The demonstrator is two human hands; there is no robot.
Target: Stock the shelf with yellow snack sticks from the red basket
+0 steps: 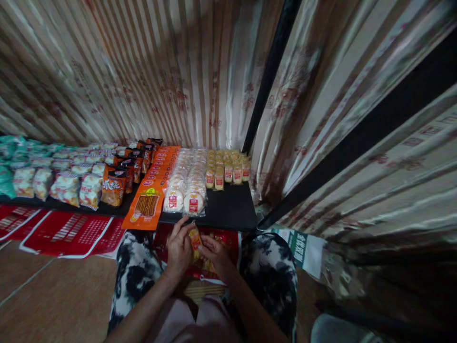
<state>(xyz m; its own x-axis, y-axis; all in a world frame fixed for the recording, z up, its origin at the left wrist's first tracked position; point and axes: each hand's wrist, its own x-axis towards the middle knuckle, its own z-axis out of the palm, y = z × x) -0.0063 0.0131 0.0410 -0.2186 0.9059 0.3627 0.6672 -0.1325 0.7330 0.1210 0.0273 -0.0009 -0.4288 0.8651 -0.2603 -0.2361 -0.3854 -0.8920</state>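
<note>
My left hand [179, 247] grips a small yellow wrapped snack packet [194, 237] with a red label, just in front of the shelf edge. From the other side, the fingers of my right hand [216, 255] close on the packet's lower part. Below the hands, between my knees, lies a red bag [231, 245] with more yellow packets [209, 267] in it, partly hidden. Similar small yellow packets [228, 172] stand in rows at the shelf's right. Left of them are rows of clear-wrapped round white crackers [193, 203] with red labels.
The low black shelf [228, 209] also carries orange flat packs [145, 209], brown-orange bags [113, 185] and white bags [64, 188]. Red printed bags [71, 233] hang or lie below its left side. A black post [268, 81] and striped curtain [200, 71] stand behind.
</note>
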